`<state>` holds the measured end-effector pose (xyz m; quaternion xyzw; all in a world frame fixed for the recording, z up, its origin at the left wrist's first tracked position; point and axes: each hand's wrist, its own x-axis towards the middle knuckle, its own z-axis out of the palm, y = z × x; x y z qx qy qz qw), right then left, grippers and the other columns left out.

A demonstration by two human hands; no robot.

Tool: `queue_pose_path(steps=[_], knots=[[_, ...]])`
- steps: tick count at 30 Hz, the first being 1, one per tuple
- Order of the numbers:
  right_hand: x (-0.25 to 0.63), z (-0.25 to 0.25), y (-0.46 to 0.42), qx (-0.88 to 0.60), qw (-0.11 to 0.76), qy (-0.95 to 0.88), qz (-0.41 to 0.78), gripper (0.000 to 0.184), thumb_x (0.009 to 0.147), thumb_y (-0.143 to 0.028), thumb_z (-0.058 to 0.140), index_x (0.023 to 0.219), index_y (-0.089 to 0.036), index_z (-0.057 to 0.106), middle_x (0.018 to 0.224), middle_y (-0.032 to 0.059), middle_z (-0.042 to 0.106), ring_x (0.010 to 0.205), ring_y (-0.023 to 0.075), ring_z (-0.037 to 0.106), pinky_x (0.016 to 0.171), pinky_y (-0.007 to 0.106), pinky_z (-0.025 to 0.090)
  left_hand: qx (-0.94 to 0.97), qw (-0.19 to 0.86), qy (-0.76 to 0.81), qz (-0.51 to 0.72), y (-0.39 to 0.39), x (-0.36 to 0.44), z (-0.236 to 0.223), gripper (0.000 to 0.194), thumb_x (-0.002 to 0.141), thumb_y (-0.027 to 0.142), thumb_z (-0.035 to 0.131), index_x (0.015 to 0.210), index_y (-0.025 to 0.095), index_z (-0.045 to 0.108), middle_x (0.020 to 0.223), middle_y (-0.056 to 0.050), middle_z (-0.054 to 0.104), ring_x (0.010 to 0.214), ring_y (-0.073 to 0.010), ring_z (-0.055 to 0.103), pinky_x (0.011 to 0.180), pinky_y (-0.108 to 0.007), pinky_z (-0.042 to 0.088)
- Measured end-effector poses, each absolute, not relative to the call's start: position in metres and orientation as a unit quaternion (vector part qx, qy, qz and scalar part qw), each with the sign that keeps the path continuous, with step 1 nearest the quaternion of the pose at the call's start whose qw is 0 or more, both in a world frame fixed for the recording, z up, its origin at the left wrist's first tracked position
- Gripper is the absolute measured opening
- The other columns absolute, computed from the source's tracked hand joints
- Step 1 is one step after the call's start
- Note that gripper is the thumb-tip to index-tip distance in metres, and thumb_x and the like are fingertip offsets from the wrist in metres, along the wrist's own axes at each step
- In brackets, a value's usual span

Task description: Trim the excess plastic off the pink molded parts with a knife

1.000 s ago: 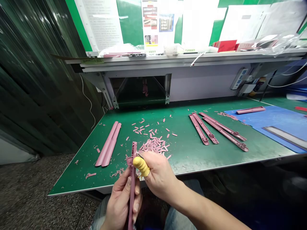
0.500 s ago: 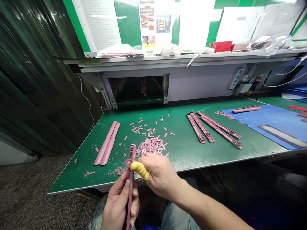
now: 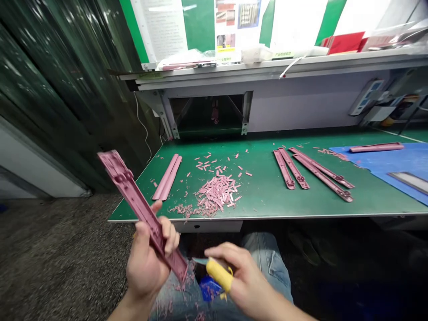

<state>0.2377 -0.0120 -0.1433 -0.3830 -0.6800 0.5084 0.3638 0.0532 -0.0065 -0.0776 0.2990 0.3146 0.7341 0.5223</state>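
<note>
Left hand [image 3: 145,254] closed firmly around a pink plastic bar [image 3: 140,209], which is raised and tilted up and away. Right hand [image 3: 249,278] pinches a small blade [image 3: 199,261] against a yellow finger cot [image 3: 219,275]; blade is apart from the bar, not cutting. Pink shavings [image 3: 180,285] lie on the jeans [image 3: 267,254]. Beyond, a heap of pink trimmings [image 3: 216,194] sits on the green bench mat [image 3: 254,205]. Step judged to be hand paring; further cutting requires the blade back on the bar.
</note>
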Motion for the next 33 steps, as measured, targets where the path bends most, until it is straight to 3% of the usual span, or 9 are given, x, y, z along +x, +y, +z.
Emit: queue_pose_path(steps=[3, 6, 11, 16, 20, 25, 28, 30, 33], knots=[[0.236, -0.107, 0.004, -0.377, 0.327, -0.8, 0.331, 0.03, 0.09, -0.041, 0.058, 0.11, -0.023, 0.069, 0.091, 0.0067, 0.067, 0.081, 0.0172, 0.06, 0.072, 0.027, 0.042, 0.433, 0.409, 0.28, 0.753, 0.005, 0.061, -0.054, 0.048, 0.084, 0.055, 0.057, 0.121, 0.024, 0.058, 0.065, 0.003, 0.053, 0.046, -0.009, 0.04, 0.047, -0.026, 0.035], [0.233, -0.095, 0.003, -0.4, 0.265, -0.845, 0.234, 0.023, 0.09, -0.04, 0.055, 0.094, -0.024, 0.071, 0.081, 0.0035, 0.066, 0.074, 0.0161, 0.059, 0.065, 0.026, 0.039, 0.505, 0.341, 0.269, 0.746, 0.0, 0.071, -0.048, 0.046, 0.085, 0.053, 0.057, 0.121, 0.024, 0.06, 0.064, 0.003, 0.053, 0.048, -0.01, 0.041, 0.048, -0.027, 0.035], [0.233, -0.091, -0.006, -0.41, 0.232, -0.865, 0.172, 0.023, 0.091, -0.041, 0.052, 0.084, -0.026, 0.068, 0.075, -0.0003, 0.064, 0.068, 0.0144, 0.057, 0.059, 0.026, 0.031, 0.549, 0.286, 0.264, 0.74, -0.01, 0.081, -0.054, 0.045, 0.081, 0.05, 0.065, 0.117, 0.023, 0.066, 0.061, 0.002, 0.054, 0.051, -0.0121, 0.044, 0.048, -0.029, 0.035], [0.232, -0.086, -0.001, -0.44, 0.242, -0.855, 0.129, 0.026, 0.089, -0.042, 0.055, 0.074, -0.024, 0.066, 0.071, 0.0, 0.064, 0.065, 0.0144, 0.055, 0.054, 0.028, 0.023, 0.549, 0.32, 0.281, 0.719, -0.018, 0.087, -0.05, 0.045, 0.078, 0.054, 0.066, 0.111, 0.024, 0.069, 0.057, 0.002, 0.051, 0.05, -0.0119, 0.042, 0.047, -0.028, 0.035], [0.237, -0.086, 0.008, -0.417, 0.29, -0.843, 0.179, 0.022, 0.089, -0.04, 0.057, 0.078, -0.023, 0.067, 0.076, 0.0009, 0.065, 0.068, 0.0145, 0.056, 0.057, 0.026, 0.028, 0.516, 0.367, 0.279, 0.722, -0.019, 0.079, -0.042, 0.048, 0.074, 0.058, 0.068, 0.111, 0.027, 0.068, 0.055, 0.003, 0.05, 0.049, -0.0118, 0.04, 0.048, -0.027, 0.036], [0.245, -0.093, 0.018, -0.379, 0.401, -0.718, 0.424, 0.025, 0.097, -0.032, 0.043, 0.094, -0.02, 0.065, 0.072, -0.0011, 0.061, 0.064, 0.0108, 0.054, 0.059, 0.021, 0.04, 0.451, 0.394, 0.262, 0.757, -0.007, 0.061, -0.023, 0.048, 0.075, 0.062, 0.064, 0.111, 0.031, 0.065, 0.053, 0.004, 0.051, 0.042, -0.0107, 0.034, 0.045, -0.027, 0.034], [0.229, -0.094, 0.017, -0.334, 0.451, -0.705, 0.433, 0.024, 0.088, -0.036, 0.061, 0.105, -0.02, 0.062, 0.089, 0.0022, 0.064, 0.076, 0.013, 0.058, 0.069, 0.023, 0.047, 0.39, 0.416, 0.266, 0.777, 0.007, 0.057, -0.016, 0.046, 0.077, 0.058, 0.064, 0.113, 0.029, 0.062, 0.059, 0.004, 0.05, 0.045, -0.0094, 0.037, 0.045, -0.025, 0.037], [0.213, -0.094, 0.017, -0.272, 0.476, -0.741, 0.387, 0.037, 0.078, -0.036, 0.072, 0.109, -0.019, 0.061, 0.103, 0.0062, 0.065, 0.088, 0.0165, 0.059, 0.08, 0.026, 0.048, 0.34, 0.424, 0.281, 0.791, 0.019, 0.054, -0.02, 0.039, 0.084, 0.052, 0.058, 0.114, 0.027, 0.062, 0.064, 0.004, 0.049, 0.051, -0.008, 0.042, 0.048, -0.022, 0.041], [0.197, -0.091, 0.026, -0.243, 0.463, -0.763, 0.379, 0.023, 0.084, -0.032, 0.065, 0.102, -0.017, 0.063, 0.092, 0.0048, 0.067, 0.077, 0.0136, 0.059, 0.072, 0.024, 0.048, 0.432, 0.3, 0.385, 0.758, 0.035, 0.041, -0.038, 0.03, 0.094, 0.037, 0.049, 0.122, 0.03, 0.058, 0.093, 0.001, 0.06, 0.085, -0.0107, 0.059, 0.074, -0.025, 0.051]])
